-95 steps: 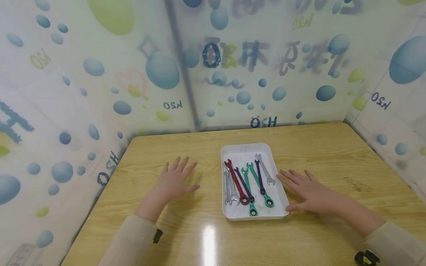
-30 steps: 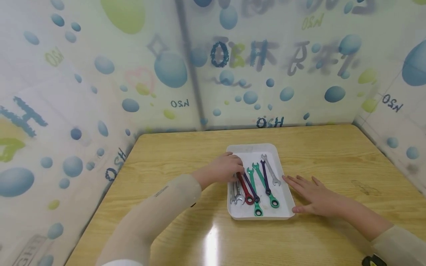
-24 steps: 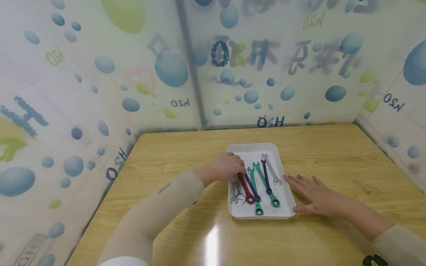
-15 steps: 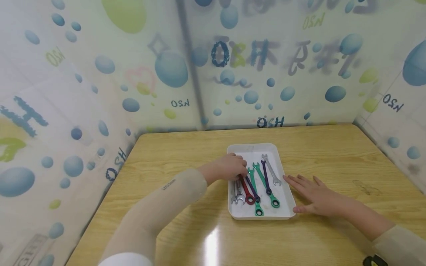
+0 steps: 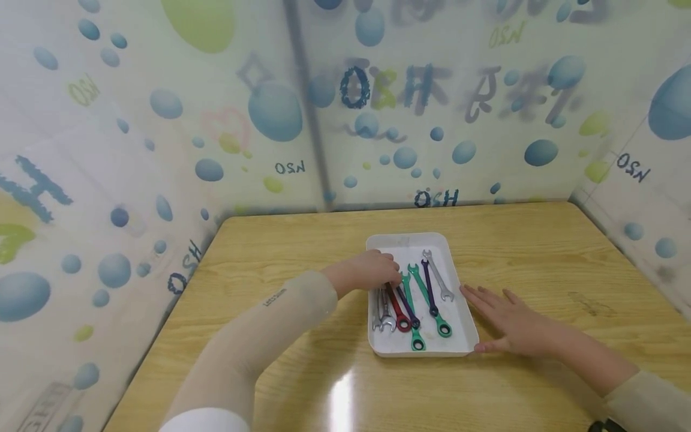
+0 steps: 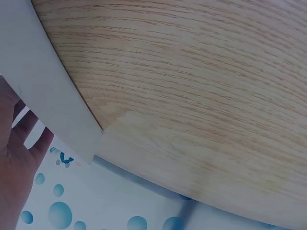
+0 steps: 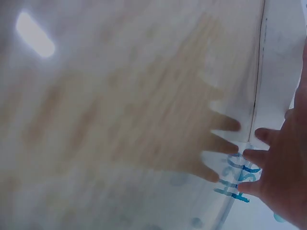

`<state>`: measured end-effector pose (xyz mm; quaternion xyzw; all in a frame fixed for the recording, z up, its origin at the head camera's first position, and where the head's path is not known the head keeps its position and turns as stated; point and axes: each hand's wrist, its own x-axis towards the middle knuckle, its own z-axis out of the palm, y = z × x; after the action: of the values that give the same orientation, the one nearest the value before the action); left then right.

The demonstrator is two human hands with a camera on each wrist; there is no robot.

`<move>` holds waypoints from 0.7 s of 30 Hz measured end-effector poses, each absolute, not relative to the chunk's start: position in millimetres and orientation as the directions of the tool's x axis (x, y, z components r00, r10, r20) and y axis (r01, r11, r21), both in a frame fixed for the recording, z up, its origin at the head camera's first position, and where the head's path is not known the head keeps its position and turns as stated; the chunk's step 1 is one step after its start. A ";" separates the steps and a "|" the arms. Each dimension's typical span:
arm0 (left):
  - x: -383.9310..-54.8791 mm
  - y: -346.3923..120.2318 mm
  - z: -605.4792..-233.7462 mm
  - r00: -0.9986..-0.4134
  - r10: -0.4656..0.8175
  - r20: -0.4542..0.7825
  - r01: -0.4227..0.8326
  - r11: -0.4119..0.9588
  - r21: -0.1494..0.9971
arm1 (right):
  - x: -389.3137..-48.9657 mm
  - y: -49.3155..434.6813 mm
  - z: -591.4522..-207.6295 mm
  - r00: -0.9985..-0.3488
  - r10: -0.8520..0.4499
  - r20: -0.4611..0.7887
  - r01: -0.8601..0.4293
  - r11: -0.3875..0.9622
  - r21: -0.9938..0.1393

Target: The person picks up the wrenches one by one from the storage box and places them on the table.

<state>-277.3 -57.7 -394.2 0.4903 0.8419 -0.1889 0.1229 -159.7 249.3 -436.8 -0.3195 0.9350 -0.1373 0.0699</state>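
Note:
In the head view, a white tray [image 5: 464, 343] on the table holds several wrenches. My left hand [image 5: 369, 270] reaches over its left wall, fingers bent down over the upper end of the red wrench [image 5: 398, 311]. The fingertips are hidden, so I cannot tell whether they grip it. Beside it lie a purple wrench [image 5: 408, 307] and silver wrenches [image 5: 385, 318]. In the left wrist view, the hand [image 6: 17, 158] shows behind the tray wall [image 6: 57, 91]. My right hand [image 5: 518, 324], fingers spread and straight, has its fingertips right at the tray's right wall.
Farther right in the tray lie a green wrench [image 5: 418, 282], another purple wrench [image 5: 429, 282] and a silver wrench [image 5: 438, 276]. The wooden table [image 5: 302, 240] meets bubble-patterned wall sheets [image 5: 243, 174] at its back and sides.
My left hand has moved right from the bare table into the tray, and over the last second has shifted slightly further right. The wrenches and my right hand have stayed in place.

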 end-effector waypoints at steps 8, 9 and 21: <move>-279.6 -59.9 -394.9 -0.474 0.802 -0.363 0.880 0.452 -0.149 | -154.0 248.1 -435.7 -0.802 -0.593 -0.066 -0.550 0.778 -0.304; -279.9 -60.1 -394.7 -0.471 0.804 -0.362 0.881 0.451 -0.143 | -153.7 248.1 -434.9 -0.803 -0.592 -0.069 -0.547 0.778 -0.310; -283.8 -59.9 -393.5 -0.434 0.817 -0.380 0.899 0.423 -0.115 | -155.2 249.1 -434.1 -0.800 -0.592 -0.098 -0.534 0.776 -0.335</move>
<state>-283.8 -59.9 -393.5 0.5150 0.8329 -0.1519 0.1342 -155.2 249.1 -434.1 -0.3005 0.9372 -0.1466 0.0994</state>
